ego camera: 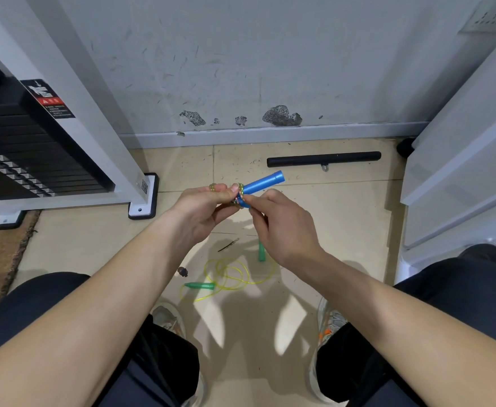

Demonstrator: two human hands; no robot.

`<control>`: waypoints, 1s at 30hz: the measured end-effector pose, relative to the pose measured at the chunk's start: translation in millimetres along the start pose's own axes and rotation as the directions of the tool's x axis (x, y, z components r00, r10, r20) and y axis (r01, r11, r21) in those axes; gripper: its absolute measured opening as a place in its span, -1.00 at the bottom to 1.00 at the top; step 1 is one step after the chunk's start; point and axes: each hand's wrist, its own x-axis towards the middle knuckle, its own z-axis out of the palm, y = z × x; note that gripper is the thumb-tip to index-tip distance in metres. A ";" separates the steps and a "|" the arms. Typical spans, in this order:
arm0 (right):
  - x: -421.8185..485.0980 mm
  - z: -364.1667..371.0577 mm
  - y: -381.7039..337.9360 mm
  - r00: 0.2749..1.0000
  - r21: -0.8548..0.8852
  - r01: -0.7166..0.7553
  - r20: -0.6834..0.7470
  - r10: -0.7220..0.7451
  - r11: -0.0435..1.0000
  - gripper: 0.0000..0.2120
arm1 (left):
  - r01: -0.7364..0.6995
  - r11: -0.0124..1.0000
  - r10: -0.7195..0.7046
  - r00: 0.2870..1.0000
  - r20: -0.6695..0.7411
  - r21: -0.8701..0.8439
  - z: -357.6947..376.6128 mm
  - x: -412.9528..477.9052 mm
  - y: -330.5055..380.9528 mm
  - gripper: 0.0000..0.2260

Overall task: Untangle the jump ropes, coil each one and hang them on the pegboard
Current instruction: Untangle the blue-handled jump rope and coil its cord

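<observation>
Blue plastic formed the handle [262, 183] of the rope in hand. It was held in the air on the near side of the black bar [323, 159], with its free end pointing up towards that bar. A multicoloured cord [240, 193] was wound round the handle's lower end.

The left hand [208, 202] had its fingers curled, and its thumb pinched the cord windings against the handle. The right hand [282, 227] also had its fingers curled and gripped the handle's wound lower end from the opposite side. What its fingertips held could not be told. A second blue part showed beneath the windings; it was probably the other handle, but this could not be confirmed.

The second rope [229, 273], a yellow-green cord with green handles [199, 286], lay loose on the floor tiles [343, 230]. It was much nearer the person than the black bar, below the hands. It appeared free of the first rope but uncoiled.

Judged step: securing the first rope's coil by wrapping its cord round the handles. The next move called for the loose end to be tucked in under tension so that the windings did not slacken. The pegboard was not in view.
</observation>
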 end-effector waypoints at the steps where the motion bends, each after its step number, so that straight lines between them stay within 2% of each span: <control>1: 0.7 -0.1 -0.1 1.000 -0.002 0.001 0.005 -0.001 1.000 -0.70 | -0.001 1.000 0.001 1.000 -0.002 -0.004 0.0 0.6 -0.1 -0.65; 3: 2.6 -1.4 0.7 0.999 -0.010 -0.002 0.041 0.003 1.000 -0.67 | 0.009 1.000 -0.009 1.000 -0.004 -0.005 -0.1 1.1 1.1 -0.60; 6: 3.2 0.3 1.1 0.994 -0.023 0.015 0.106 -0.012 1.000 -0.61 | 0.020 0.999 -0.021 0.999 0.031 0.040 -0.5 -0.2 2.9 -0.72; 9: 1.5 6.2 1.1 0.993 -0.003 0.017 0.117 -0.017 1.000 -0.60 | -0.013 0.998 0.013 1.000 -0.003 0.056 -0.6 1.1 1.9 -0.62; 14: -2.3 8.2 0.9 0.997 0.183 -0.076 0.037 0.071 0.980 -0.73 | -0.047 0.999 0.048 0.995 -0.092 0.014 2.7 2.9 7.4 -0.62; 18: -4.2 3.0 -0.3 0.973 0.341 -0.230 0.107 0.205 0.912 -0.94 | -0.039 0.996 0.032 0.996 -0.082 -0.075 3.9 -0.3 13.5 -0.61; 21: -3.9 2.7 9.1 0.957 0.450 -0.288 0.178 0.231 0.845 -0.82 | -0.023 0.988 0.013 0.998 -0.066 -0.153 -0.1 0.1 21.0 -0.58; 23: -0.4 2.0 15.9 0.935 0.461 -0.331 0.277 0.222 0.823 -0.77 | 0.018 0.992 -0.018 1.000 0.007 -0.121 -0.5 -2.2 23.9 -0.62; 26: 12.3 -9.1 27.8 0.887 0.466 -0.413 0.399 0.231 0.782 -0.76 | 0.043 0.999 -0.041 0.979 0.202 -0.008 0.9 -8.5 24.5 -0.78; 30: 28.9 -31.3 44.8 0.873 0.415 -0.421 0.427 0.235 0.807 -0.73 | -0.016 0.970 -0.082 0.918 0.389 0.241 -0.6 -13.7 31.0 -0.85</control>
